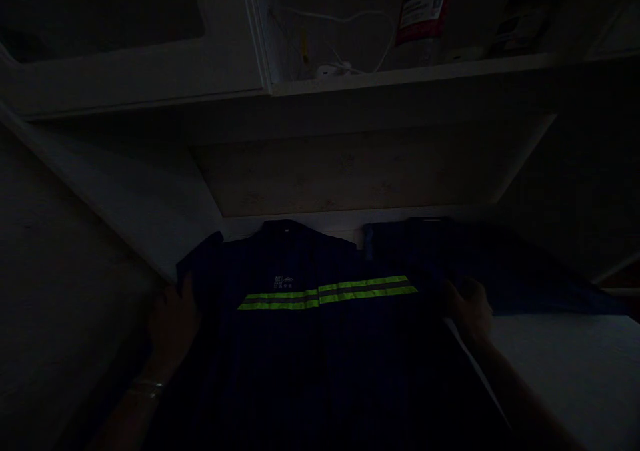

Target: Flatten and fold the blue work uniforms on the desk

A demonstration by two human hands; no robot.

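Note:
A dark blue work jacket (295,357) lies spread out, front side up, with its collar toward the back. A yellow-green reflective stripe crosses its chest, and a small white logo sits above the stripe on the left. My left hand (173,324), with a bracelet at the wrist, is at the jacket's left sleeve, its fingers curled on the cloth in deep shadow. On the other side my right hand (470,311) pinches the jacket's right sleeve. Behind that hand lies another dark blue garment (480,264), which reaches to the right. Darkness hides the jacket's lower part.
A pale surface (570,364) shows at the right, under the garments. Above hangs a shelf (400,77) holding a white cable (345,17) and a red and white package (425,11). A cabinet door (135,71) is at upper left. A wall panel (340,177) closes the back.

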